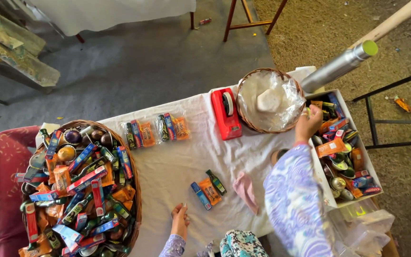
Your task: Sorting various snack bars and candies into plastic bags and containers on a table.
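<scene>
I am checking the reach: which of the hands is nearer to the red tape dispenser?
Right. The right hand is raised beside the lined basket, just right of the red tape dispenser. The left hand rests flat on the cloth, far below it.

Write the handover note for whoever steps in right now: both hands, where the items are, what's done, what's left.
Left hand: flat on the white tablecloth, holding nothing.
Right hand: reaching into the white box of mixed items, fingers closing on something small; cannot tell what.
Loose set (blue tube, orange sachet, green bottle) lies unbagged mid-table beside a pink cloth.
Done: two bagged sets near the red tape dispenser.
Left: loose set unbagged; big wicker basket remains full.
</scene>
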